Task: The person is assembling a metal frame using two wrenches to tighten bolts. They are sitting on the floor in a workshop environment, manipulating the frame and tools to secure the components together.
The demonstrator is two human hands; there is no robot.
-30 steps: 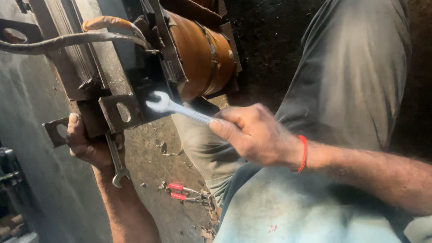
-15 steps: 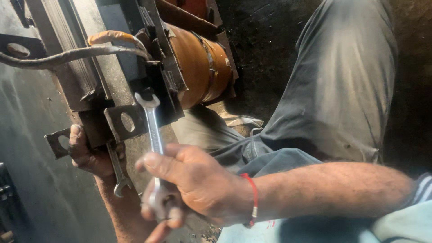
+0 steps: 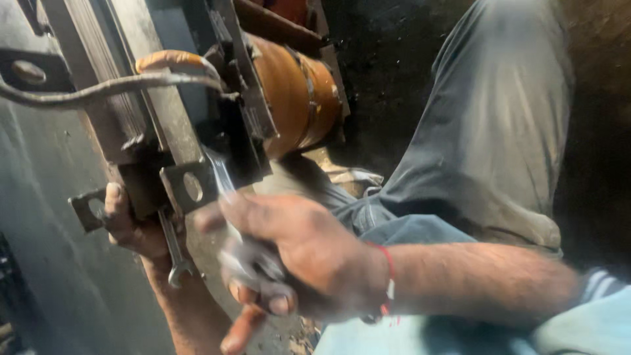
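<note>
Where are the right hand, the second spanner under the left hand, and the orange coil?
right hand (image 3: 296, 253), head view, on the back of the hand.
second spanner (image 3: 175, 260), head view, on its shank near the lower jaw.
orange coil (image 3: 296, 105), head view, on its curved side.

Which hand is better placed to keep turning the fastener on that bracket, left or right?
Right, likely. The right hand grips the spanner whose head reaches up behind the holed bracket. The left hand sits under the frame, holding a second spanner that hangs down, apparently bracing.
</note>
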